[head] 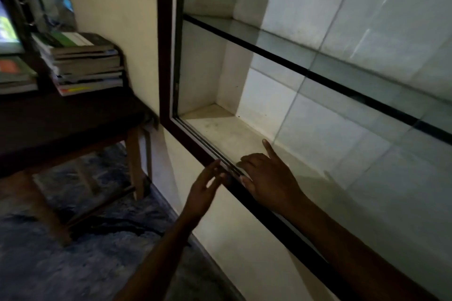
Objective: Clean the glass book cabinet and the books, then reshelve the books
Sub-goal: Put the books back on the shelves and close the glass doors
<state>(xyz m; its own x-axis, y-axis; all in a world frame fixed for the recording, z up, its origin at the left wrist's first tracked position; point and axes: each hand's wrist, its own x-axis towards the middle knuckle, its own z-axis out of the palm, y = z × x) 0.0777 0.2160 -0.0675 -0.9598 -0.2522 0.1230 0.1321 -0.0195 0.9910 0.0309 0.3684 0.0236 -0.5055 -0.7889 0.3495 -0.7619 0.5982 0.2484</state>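
Here the right hand's (266, 178) fingers (269, 148) hold nothing. The index is stretched straight into the glass book cabinet (165, 56), with its tip on the pale cabinet floor (220, 127). The other fingers are bent, their tips down at the sliding track (208, 144). Just left of them, outside the frame, the left hand (203, 193) is held flat and empty, its straight fingers reaching up to the bottom rail (269, 217); whether they touch it cannot be told.

The cabinet's long axis follows that rail, running from beyond the fingers on the left, down under the right wrist and past the forearm. Its open front faces the person. Above the fingers, a dark-edged glass shelf (269, 54) runs parallel to the rail, and nothing stands on it in view. A thin pale line climbs the glass from just beside the index tip.

Well apart to the left of both hands, the books (83, 63) lie flat in a leaning stack on a dark tabletop (61, 117), their long sides roughly level. A second, smaller pile (14, 76) lies further left. Below the left hand is a blue patterned floor (73, 264).
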